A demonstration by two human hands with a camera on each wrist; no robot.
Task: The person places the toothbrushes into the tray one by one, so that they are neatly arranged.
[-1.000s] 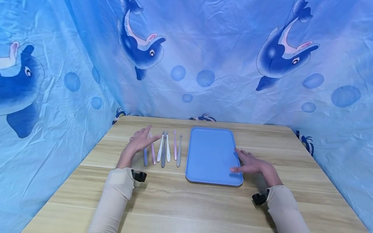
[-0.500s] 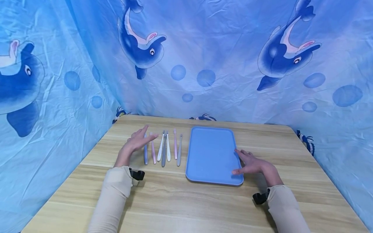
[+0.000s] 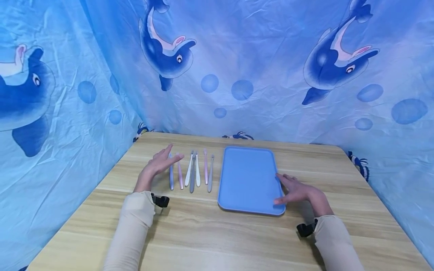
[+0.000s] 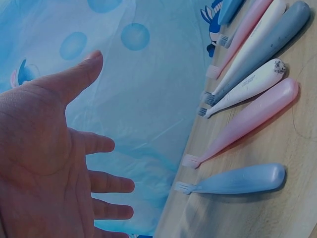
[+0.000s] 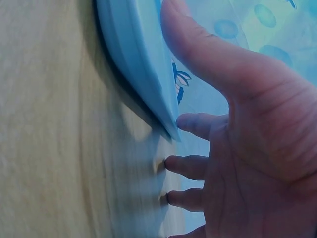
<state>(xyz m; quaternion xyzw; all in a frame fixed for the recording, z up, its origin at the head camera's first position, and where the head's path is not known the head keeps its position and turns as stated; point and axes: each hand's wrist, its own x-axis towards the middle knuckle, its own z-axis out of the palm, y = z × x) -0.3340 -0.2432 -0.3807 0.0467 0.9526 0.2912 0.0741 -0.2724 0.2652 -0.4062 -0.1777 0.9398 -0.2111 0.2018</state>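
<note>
My left hand (image 3: 157,165) hovers with fingers spread beside the left end of a row of toothbrushes, holding nothing. Nearest to it lies a blue toothbrush (image 3: 171,178), then a pink one (image 4: 247,124). Two white toothbrushes flank a grey toothbrush (image 3: 192,178); farther right are another pink toothbrush (image 3: 205,169) and another grey one. All have their heads pointing away from me. To their right lies a flat blue tray (image 3: 249,178). My right hand (image 3: 298,192) is at its right edge, fingers extended, thumb over the near corner; the index fingertip appears to meet the rim.
The wooden table (image 3: 203,237) extends in front of and to the right of the tray. A blue dolphin-print curtain (image 3: 264,113) encloses the back and sides. Each wrist wears a black camera strap, and beige sleeves cover the forearms.
My left hand has shifted slightly left, uncovering more of the blue and pink toothbrushes. My right hand stays by the tray's edge, its thumb slightly nearer the rim. The head view has tilted slightly.
</note>
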